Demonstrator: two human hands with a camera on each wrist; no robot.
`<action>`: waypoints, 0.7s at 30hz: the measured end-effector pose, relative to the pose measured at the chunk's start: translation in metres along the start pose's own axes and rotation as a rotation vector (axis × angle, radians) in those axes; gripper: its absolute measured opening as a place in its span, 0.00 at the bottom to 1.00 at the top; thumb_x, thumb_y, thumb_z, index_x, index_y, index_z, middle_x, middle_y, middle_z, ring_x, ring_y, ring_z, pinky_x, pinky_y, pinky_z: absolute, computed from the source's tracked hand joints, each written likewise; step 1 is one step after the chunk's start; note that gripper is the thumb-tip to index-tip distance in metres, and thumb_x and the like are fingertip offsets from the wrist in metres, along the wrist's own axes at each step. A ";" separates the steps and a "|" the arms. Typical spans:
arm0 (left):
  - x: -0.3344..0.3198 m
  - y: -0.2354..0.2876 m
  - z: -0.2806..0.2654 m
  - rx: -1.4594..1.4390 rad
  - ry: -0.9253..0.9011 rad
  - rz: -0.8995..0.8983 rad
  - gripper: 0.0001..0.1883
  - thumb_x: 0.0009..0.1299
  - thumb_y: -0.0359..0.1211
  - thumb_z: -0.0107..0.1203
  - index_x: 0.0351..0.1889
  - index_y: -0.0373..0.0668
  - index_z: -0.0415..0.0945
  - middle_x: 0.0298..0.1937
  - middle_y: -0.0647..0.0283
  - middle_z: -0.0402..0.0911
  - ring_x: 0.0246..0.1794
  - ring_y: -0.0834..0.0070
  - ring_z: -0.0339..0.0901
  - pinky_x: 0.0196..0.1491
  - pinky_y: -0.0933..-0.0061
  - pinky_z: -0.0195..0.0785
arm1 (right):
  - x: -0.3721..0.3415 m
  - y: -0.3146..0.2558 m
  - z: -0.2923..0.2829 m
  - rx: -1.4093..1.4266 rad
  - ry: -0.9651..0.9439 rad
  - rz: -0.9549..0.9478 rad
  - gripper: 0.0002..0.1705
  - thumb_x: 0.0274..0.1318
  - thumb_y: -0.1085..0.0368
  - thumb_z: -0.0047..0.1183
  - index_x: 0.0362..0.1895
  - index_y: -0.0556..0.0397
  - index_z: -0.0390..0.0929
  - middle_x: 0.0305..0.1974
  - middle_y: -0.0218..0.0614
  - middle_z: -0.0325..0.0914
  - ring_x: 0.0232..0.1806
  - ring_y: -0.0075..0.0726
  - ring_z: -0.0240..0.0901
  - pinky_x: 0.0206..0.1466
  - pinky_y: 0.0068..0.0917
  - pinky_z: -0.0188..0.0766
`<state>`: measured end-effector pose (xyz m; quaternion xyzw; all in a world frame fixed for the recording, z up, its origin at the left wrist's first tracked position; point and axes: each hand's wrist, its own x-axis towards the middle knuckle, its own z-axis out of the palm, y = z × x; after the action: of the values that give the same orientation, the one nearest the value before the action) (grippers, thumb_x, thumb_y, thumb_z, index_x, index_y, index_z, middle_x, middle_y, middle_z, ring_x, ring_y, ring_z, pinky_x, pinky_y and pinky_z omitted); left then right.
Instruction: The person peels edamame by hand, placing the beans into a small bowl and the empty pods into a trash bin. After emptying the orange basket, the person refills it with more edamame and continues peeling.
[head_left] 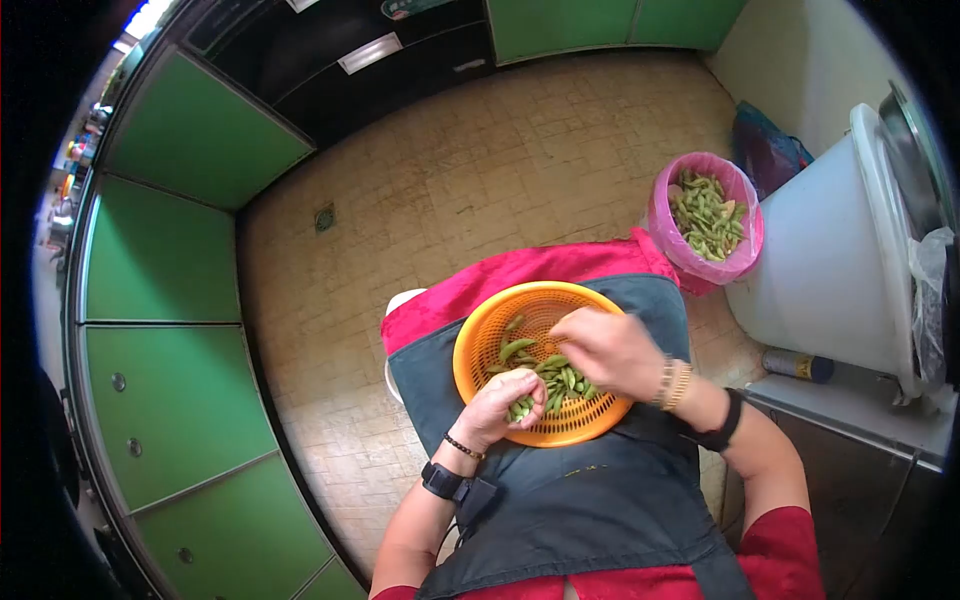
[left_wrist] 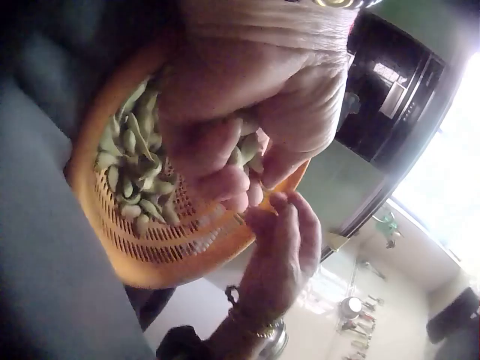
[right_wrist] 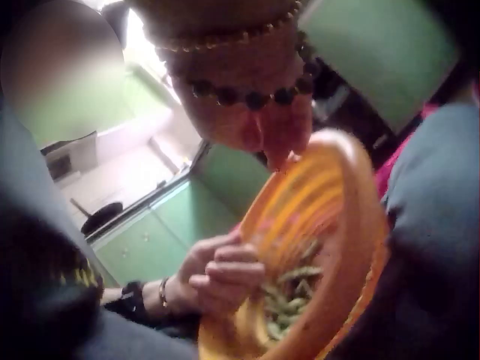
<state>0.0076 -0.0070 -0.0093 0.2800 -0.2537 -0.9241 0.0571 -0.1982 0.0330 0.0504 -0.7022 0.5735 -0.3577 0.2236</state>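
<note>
left hand (left_wrist: 247,90) grips green pods (left_wrist: 244,150) | right hand (head_left: 615,357) over basket's (head_left: 463,358) right edge, grasp unclear | loose pods lie toward near edge, likely light, firm, slightly slippery; best pinched by tips

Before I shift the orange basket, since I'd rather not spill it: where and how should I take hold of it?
Probably by its rim, from the person's front left: the edge there is raised and bare, clear of pods, left hand and right hand.
</note>
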 end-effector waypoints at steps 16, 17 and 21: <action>-0.003 -0.001 0.002 -0.015 0.018 0.049 0.12 0.67 0.40 0.46 0.31 0.40 0.68 0.22 0.64 0.71 0.14 0.83 0.63 0.13 0.86 0.48 | 0.006 0.026 0.075 -0.220 -0.321 0.246 0.06 0.45 0.66 0.47 0.27 0.56 0.69 0.20 0.47 0.72 0.24 0.52 0.72 0.30 0.41 0.70; -0.003 -0.001 0.001 -0.019 0.027 0.051 0.12 0.66 0.40 0.47 0.31 0.40 0.68 0.23 0.64 0.71 0.14 0.83 0.63 0.13 0.86 0.48 | 0.003 0.024 0.069 -0.116 -0.267 0.287 0.06 0.45 0.66 0.47 0.27 0.56 0.69 0.20 0.46 0.73 0.25 0.51 0.73 0.29 0.40 0.69; 0.000 -0.002 0.002 -0.024 0.077 0.094 0.11 0.66 0.40 0.48 0.31 0.41 0.68 0.23 0.65 0.71 0.15 0.83 0.64 0.13 0.86 0.48 | -0.006 0.008 0.031 0.248 -0.256 0.468 0.05 0.48 0.69 0.50 0.29 0.57 0.71 0.21 0.37 0.74 0.23 0.30 0.73 0.28 0.26 0.69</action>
<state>0.0065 -0.0049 -0.0090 0.3026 -0.2529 -0.9119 0.1133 -0.1805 0.0338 0.0228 -0.5578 0.6390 -0.2724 0.4543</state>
